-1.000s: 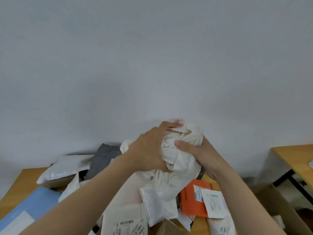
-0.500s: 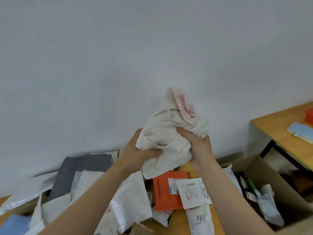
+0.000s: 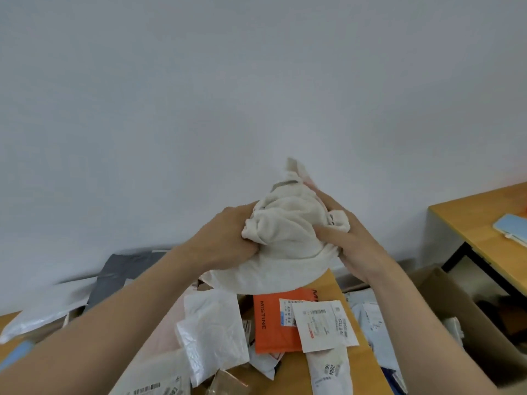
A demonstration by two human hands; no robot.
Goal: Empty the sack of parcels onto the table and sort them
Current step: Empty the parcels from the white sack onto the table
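The cream cloth sack [image 3: 288, 238] is bunched into a ball and held up above the table. My left hand [image 3: 225, 240] grips its left side and my right hand [image 3: 350, 243] grips its right side, thumb pressed into the cloth. Below it parcels lie heaped on the wooden table [image 3: 332, 283]: an orange parcel [image 3: 273, 326] marked MISTINE, a white labelled parcel [image 3: 323, 325] over it, a white bubble mailer [image 3: 214, 332], a dark grey mailer [image 3: 125, 272] and a long white mailer [image 3: 328, 372].
An open cardboard box [image 3: 467, 317] with several packets inside stands to the right of the table. A second wooden table [image 3: 482, 220] with a light blue object [image 3: 512, 229] is at the far right. A plain white wall rises behind.
The sack has been gathered into a tighter ball between both hands and sits slightly lower. The view has shifted a little to the right.
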